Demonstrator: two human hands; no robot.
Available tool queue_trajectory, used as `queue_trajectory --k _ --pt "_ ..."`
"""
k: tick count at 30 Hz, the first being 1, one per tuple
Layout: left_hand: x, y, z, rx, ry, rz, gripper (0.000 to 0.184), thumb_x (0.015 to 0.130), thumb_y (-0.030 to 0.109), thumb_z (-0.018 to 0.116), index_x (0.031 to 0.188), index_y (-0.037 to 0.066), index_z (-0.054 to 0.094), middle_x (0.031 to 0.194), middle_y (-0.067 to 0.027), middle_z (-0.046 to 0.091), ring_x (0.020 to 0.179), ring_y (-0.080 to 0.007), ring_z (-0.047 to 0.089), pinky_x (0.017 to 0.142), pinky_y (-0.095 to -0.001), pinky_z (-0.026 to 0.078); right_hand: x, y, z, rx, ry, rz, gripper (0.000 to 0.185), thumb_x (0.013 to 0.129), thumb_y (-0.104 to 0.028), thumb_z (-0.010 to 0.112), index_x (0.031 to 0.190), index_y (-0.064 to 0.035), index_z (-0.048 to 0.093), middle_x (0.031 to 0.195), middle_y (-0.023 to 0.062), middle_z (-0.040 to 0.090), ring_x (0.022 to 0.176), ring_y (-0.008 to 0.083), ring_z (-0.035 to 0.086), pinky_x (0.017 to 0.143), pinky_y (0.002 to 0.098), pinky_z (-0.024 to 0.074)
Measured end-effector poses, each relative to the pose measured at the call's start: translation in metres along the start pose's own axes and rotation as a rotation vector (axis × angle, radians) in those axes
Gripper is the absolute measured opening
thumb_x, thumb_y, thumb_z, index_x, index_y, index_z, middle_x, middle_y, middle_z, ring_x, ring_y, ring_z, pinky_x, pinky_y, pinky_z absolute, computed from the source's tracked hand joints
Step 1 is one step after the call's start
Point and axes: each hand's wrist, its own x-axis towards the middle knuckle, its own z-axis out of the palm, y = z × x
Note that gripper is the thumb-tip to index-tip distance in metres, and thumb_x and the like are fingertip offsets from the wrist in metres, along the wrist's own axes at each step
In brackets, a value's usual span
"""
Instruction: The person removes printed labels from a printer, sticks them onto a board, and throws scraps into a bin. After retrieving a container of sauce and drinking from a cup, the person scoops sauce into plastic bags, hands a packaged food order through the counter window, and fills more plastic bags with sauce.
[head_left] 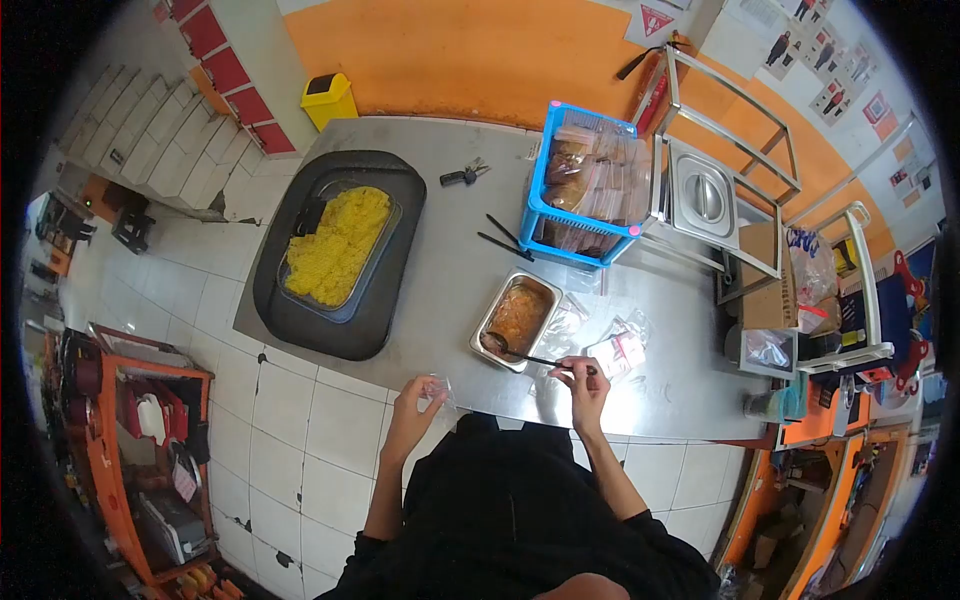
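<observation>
My right hand (583, 382) is closed round the dark handle of a ladle (532, 357). The ladle's bowl dips into the near left corner of a steel food pan (480, 345) of reddish-brown sauce (522, 312). Just past the table's front edge, my left hand (415, 408) pinches a small clear plastic bag (441, 392). The bag hangs to the left of the pan, apart from it. Whether anything is inside the bag is hard to see. Loose clear plastic bags (622, 350) lie on the table right of the pan.
A large black tray (268, 290) with yellow rice (340, 245) is at left. A blue basket (540, 215) of packed bags stands behind the pan. Keys (465, 173) and two black sticks (505, 245) lie between. A metal rack with a lidded steel pan (705, 195) is at right.
</observation>
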Motion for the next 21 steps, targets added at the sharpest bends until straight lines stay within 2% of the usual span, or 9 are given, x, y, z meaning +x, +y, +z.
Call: queue_trajectory --k 2,6,7,9,10,12,15,21 --pt "0.001 0.001 0.0 0.027 0.007 0.027 0.021 0.08 0.009 0.066 0.097 0.002 0.055 0.091 -0.0081 0.061 0.084 -0.018 0.058 0.078 -0.0306 0.045 0.0 0.001 0.007 -0.07 -0.119 -0.128 0.016 0.094 -0.007 0.045 0.094 0.0065 0.053 0.097 0.014 0.057 0.084 0.0231 0.061 0.079 0.0356 0.0535" --pt "0.001 0.004 -0.001 0.005 0.0 0.027 0.022 0.08 0.01 0.066 0.097 0.002 0.055 0.091 -0.0082 0.061 0.085 -0.018 0.058 0.078 -0.0306 0.045 0.0 0.002 0.018 -0.168 -0.145 -0.147 0.017 0.094 -0.008 0.045 0.094 0.0068 0.053 0.097 0.0146 0.056 0.082 0.0215 0.061 0.077 0.0331 0.0534" --pt "0.001 0.002 -0.001 0.016 0.002 0.027 0.022 0.08 0.011 0.066 0.097 0.001 0.055 0.091 -0.0104 0.061 0.085 -0.0206 0.059 0.076 -0.0317 0.046 -0.001 0.004 0.019 -0.167 -0.144 -0.148 0.017 0.094 -0.008 0.045 0.094 0.0068 0.053 0.097 0.0146 0.056 0.082 0.0215 0.061 0.077 0.0331 0.0534" --pt "0.001 0.002 -0.001 0.025 0.004 0.029 0.022 0.08 0.012 0.066 0.097 0.001 0.056 0.092 -0.0126 0.061 0.084 -0.0233 0.06 0.075 -0.0328 0.047 -0.001 0.01 0.018 -0.034 0.002 0.012 0.02 0.094 -0.015 0.048 0.093 0.0049 0.053 0.095 0.0134 0.057 0.081 0.0212 0.062 0.075 0.0319 0.0537" --pt "0.0 0.001 -0.002 0.031 0.002 0.033 0.023 0.08 0.012 0.066 0.097 0.001 0.056 0.092 -0.0125 0.061 0.084 -0.0234 0.06 0.075 -0.0329 0.047 0.001 0.012 0.017 -0.035 0.003 0.012 0.02 0.094 -0.015 0.048 0.093 0.0049 0.053 0.095 0.0134 0.057 0.081 0.0212 0.062 0.075 0.0319 0.0537" --pt "0.0 0.001 -0.002 0.036 -0.001 0.039 0.023 0.08 0.012 0.066 0.097 0.0 0.056 0.092 -0.0125 0.061 0.084 -0.0234 0.06 0.075 -0.0329 0.047 0.008 0.017 0.012 0.168 0.217 0.138 0.024 0.093 -0.022 0.05 0.093 0.002 0.052 0.092 0.0118 0.057 0.08 0.0208 0.062 0.073 0.0313 0.0542" --pt "-0.001 -0.002 -0.002 0.049 0.003 0.047 0.023 0.08 0.012 0.066 0.097 0.0 0.055 0.093 -0.0126 0.061 0.084 -0.0234 0.06 0.075 -0.0332 0.047 0.016 0.032 -0.006 0.291 0.34 0.217 0.025 0.092 -0.025 0.053 0.093 0.0001 0.052 0.089 0.0107 0.058 0.078 0.0206 0.061 0.072 0.0314 0.0549" --pt "0.0 -0.001 -0.004 0.055 -0.022 0.054 0.028 0.079 0.011 0.067 0.102 0.001 0.053 0.093 -0.012 0.06 0.085 -0.0231 0.059 0.077 -0.0333 0.047 0.023 0.043 -0.031 0.435 0.387 0.282 0.024 0.091 -0.024 0.055 0.091 0.0001 0.052 0.093 0.0108 0.057 0.079 0.0199 0.06 0.076 0.03 0.055"
